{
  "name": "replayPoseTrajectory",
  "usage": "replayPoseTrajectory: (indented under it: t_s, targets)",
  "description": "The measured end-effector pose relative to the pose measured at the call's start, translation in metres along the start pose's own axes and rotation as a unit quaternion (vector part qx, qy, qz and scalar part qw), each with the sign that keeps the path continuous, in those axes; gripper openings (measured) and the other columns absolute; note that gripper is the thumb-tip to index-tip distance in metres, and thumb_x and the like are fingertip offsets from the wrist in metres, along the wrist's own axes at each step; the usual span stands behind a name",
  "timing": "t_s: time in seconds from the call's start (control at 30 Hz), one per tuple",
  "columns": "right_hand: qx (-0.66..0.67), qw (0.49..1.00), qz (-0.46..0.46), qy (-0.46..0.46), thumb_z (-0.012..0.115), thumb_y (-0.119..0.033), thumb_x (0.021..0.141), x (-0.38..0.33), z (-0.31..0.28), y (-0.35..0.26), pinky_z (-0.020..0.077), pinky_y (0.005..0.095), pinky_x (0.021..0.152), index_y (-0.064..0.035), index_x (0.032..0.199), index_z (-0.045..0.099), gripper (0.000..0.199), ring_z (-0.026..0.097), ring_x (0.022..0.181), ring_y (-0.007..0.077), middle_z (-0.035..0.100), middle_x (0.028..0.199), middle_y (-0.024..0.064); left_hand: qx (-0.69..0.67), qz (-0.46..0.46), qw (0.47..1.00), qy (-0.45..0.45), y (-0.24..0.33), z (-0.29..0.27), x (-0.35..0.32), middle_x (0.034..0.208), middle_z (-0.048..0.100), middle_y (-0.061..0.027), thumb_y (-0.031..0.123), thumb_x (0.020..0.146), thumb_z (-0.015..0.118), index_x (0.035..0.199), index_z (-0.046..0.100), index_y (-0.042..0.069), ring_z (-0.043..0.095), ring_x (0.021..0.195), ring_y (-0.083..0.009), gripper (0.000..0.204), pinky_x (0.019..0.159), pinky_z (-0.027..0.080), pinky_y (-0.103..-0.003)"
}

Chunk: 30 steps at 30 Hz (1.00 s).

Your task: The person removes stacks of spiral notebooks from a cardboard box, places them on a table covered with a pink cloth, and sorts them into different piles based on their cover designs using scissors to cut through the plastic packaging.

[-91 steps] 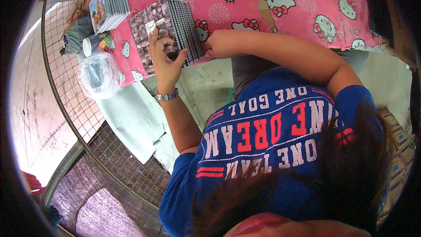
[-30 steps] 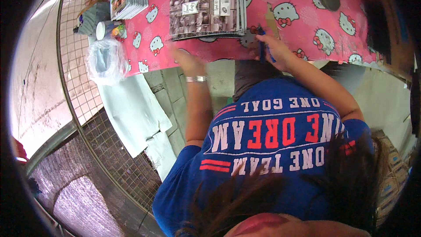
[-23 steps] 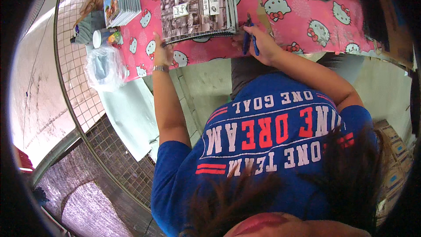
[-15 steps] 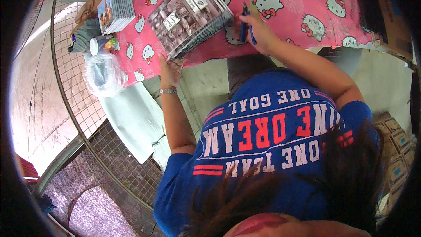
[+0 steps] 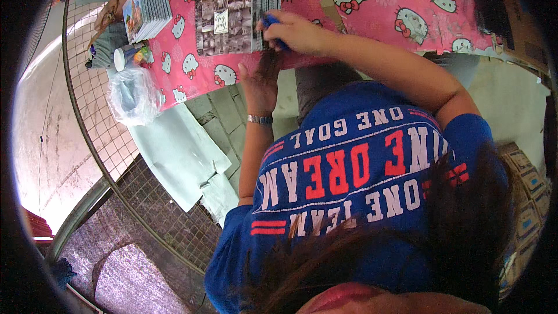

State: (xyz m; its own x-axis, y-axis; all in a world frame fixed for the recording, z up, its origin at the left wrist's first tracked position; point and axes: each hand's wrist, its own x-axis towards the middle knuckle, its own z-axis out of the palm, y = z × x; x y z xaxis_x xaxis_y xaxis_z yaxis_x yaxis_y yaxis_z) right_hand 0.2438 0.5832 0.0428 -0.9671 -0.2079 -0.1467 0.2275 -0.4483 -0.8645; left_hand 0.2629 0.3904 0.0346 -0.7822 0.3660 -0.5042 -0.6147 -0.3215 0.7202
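Fingers of my right hand (image 5: pixel 293 30) pinch a blue pen (image 5: pixel 271 22) against the stack of photo-covered booklets (image 5: pixel 229 9) on the pink tablecloth (image 5: pixel 360 0); my left hand (image 5: pixel 260 78) hangs flat just under the table's near edge. Nothing on the top cover looks marked yet. A second stack (image 5: pixel 148 9) crowds the left; the right lies open.

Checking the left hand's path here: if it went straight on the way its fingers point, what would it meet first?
The left hand points up toward the table edge; it would likely first meet the stack of packaged notebooks on the pink cartoon-cat tablecloth, though depth is unclear.
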Motion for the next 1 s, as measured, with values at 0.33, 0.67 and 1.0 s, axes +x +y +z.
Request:
replayPoseTrajectory:
  t_s: [0.33, 0.67, 1.0]
  targets:
    - [-0.637, 0.752, -0.170, -0.013, 0.060, -0.031, 0.090, -0.026, -0.019, -0.030, 0.0442, 0.0451, 0.089, -0.0083, 0.114, 0.057, 0.034, 0.055, 0.107, 0.0270, 0.059, 0.103, 0.0100, 0.399, 0.189, 0.897, 0.026, 0.040, -0.005, 0.002, 0.083, 0.067, -0.0033, 0.021, 0.097, 0.057, 0.095, 0.067, -0.003, 0.058, 0.075, -0.0073, 0.027, 0.070, 0.046, -0.022]
    - [-0.779, 0.561, -0.280, 0.032, 0.056, -0.017, 0.083, -0.019, -0.009, -0.036, 0.0377, 0.0433, 0.096, -0.0144, 0.103, 0.059, 0.021, 0.055, 0.106, 0.0208, 0.058, 0.097, 0.0030, 0.497, 0.216, 0.836, 0.081, 0.038, 0.017, 0.000, 0.072, 0.064, 0.0000, 0.016, 0.090, 0.067, 0.090, 0.068, -0.001, 0.051, 0.065, -0.0041, 0.017, 0.060, 0.042, -0.022]
    - [-0.782, 0.613, -0.090, -0.070, 0.056, -0.019, 0.082, -0.005, 0.008, -0.052, 0.0501, 0.0369, 0.081, -0.0104, 0.090, 0.062, 0.013, 0.065, 0.084, 0.0214, 0.064, 0.081, 0.0068, 0.531, 0.217, 0.815, 0.079, 0.041, 0.018, -0.002, 0.075, 0.067, -0.0020, 0.016, 0.090, 0.067, 0.093, 0.069, -0.002, 0.055, 0.067, -0.0062, 0.018, 0.062, 0.045, -0.023]
